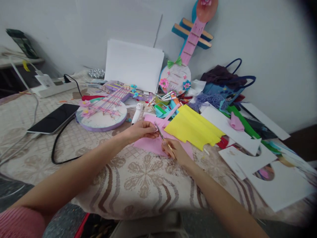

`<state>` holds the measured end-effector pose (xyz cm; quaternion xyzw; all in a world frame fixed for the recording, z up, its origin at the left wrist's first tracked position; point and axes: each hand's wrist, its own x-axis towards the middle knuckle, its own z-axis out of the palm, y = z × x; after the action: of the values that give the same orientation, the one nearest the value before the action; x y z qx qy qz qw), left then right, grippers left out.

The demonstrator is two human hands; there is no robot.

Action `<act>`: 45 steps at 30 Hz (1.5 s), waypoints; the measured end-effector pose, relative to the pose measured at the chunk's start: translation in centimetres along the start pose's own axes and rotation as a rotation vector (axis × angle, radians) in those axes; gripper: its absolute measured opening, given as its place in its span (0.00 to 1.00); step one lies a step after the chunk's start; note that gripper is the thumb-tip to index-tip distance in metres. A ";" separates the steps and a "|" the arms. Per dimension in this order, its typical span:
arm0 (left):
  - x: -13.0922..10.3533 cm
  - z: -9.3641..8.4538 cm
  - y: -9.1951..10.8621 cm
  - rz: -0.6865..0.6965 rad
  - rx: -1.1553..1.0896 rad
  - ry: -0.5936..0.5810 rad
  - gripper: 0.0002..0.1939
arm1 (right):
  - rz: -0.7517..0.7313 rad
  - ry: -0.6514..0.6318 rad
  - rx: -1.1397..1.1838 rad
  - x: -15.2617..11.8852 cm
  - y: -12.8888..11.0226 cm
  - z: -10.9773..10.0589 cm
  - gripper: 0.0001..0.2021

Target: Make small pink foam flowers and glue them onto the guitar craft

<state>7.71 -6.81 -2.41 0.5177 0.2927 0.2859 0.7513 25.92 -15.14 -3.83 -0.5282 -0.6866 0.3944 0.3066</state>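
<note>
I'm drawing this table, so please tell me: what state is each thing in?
Scissors: in right hand, blade gap unclear
Device: flat, screen dark
Power strip: charger plugged in
Yellow sheet: lying flat, creased
Tall decorated instrument: propped up, tilted
Round instrument: lying down
White sheets: propped up
Blue bag: dark cloth at top

A pink, ribbed sleeve (22,223) ends above the left forearm (81,168); both hands (140,131) are bare.

Plain grey wall (262,43), cloth-covered table (146,175), dark floor (61,218).
</note>
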 end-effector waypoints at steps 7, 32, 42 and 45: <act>0.0 0.0 0.0 0.012 -0.014 -0.001 0.07 | -0.012 0.002 -0.029 0.2 0.3 -0.1 0.21; 0.0 -0.1 -0.1 0.019 -0.021 0.000 0.08 | -0.019 0.026 -0.029 0.2 0.7 0.0 0.20; 0.2 -0.3 -0.2 0.009 -0.010 -0.018 0.07 | 0.000 0.024 -0.004 0.3 0.8 0.0 0.21; 0.2 -0.3 -0.1 0.009 -0.013 -0.012 0.07 | 0.006 0.022 0.003 0.2 0.9 0.1 0.21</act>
<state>7.62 -6.55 -2.66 0.5158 0.2841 0.2880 0.7551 26.24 -14.80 -4.68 -0.5341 -0.6809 0.3905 0.3140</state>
